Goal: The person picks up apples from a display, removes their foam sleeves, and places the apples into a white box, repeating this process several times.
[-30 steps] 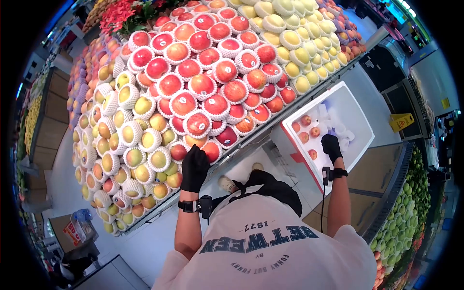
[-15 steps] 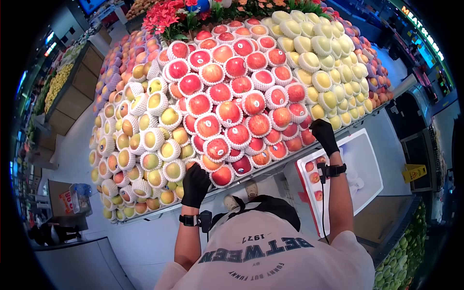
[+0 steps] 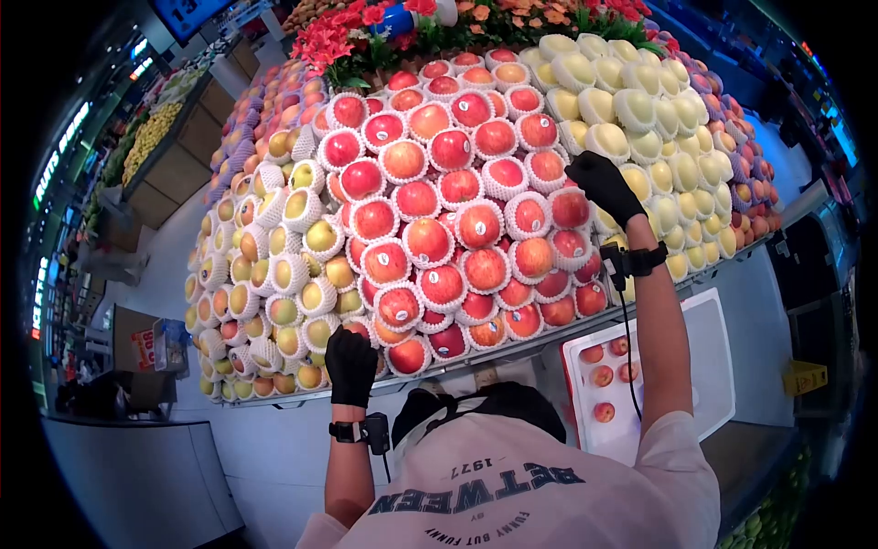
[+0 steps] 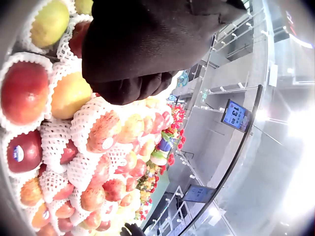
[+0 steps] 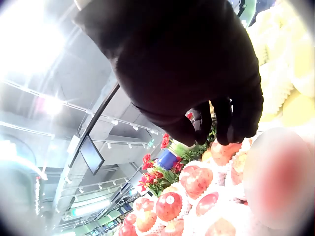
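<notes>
In the head view my black-gloved right hand (image 3: 606,186) reaches over the display, at the border between red apples (image 3: 480,224) in white foam nets and pale yellow fruit (image 3: 631,110). Its fingers bend loosely downward in the right wrist view, nothing between them, with the tips right above a netted apple (image 5: 224,151). My left hand (image 3: 351,366), also gloved in black, is at the front edge of the pile, beside a red apple (image 3: 406,355). Its fingers curl loosely in the left wrist view, close over netted fruit (image 4: 71,96); no held thing shows.
A white foam box (image 3: 722,339) with several loose apples (image 3: 602,376) stands below the display at right. Yellow-green netted fruit (image 3: 283,270) fills the left side. Red flowers (image 3: 329,46) line the back. A yellow floor sign (image 3: 805,377) stands far right.
My right hand has gone from inside the foam box up and over to the upper right of the red apples. The left hand stays by the front edge. The head view has shifted.
</notes>
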The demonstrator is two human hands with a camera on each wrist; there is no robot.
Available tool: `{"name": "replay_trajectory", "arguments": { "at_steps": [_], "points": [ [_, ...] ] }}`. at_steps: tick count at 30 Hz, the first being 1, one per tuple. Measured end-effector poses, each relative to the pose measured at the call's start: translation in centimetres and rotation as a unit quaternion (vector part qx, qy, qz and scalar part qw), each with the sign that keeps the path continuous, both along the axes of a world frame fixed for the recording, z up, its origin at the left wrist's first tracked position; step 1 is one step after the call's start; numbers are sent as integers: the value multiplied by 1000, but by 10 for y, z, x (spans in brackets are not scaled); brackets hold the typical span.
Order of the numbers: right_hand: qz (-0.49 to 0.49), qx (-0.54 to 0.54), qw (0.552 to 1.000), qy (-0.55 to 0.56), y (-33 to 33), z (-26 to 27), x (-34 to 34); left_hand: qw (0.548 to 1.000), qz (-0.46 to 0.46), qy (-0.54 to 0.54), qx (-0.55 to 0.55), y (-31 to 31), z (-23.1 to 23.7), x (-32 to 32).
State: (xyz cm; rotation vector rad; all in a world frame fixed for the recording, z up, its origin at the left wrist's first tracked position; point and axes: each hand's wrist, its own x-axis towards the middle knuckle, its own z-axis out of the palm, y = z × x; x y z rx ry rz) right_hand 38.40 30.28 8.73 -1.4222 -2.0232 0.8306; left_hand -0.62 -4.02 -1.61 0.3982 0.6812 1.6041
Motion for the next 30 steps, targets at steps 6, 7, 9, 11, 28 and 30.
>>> {"name": "replay_trajectory", "arguments": {
  "at_steps": [6, 7, 9, 11, 28, 30],
  "points": [
    [60, 62, 996, -35, 44, -5, -5, 997, 61, -8, -43, 8, 0, 2],
    [59, 65, 995, -38, 44, 1, -8, 998, 57, 0, -35, 8, 1, 3],
    [82, 54, 994, -53, 52, 6, -15, 998, 59, 6, -34, 5, 0, 4],
    [93, 49, 993, -46, 46, 19, -24, 997, 67, 1, -48, 0, 6, 7],
    [228, 86, 969, -30, 70, 53, -188, 978, 176, -43, -104, -11, 10, -2],
    [243, 66, 968, 1, 73, 51, -211, 968, 190, -78, -142, -13, 18, -6]
  ]
}}
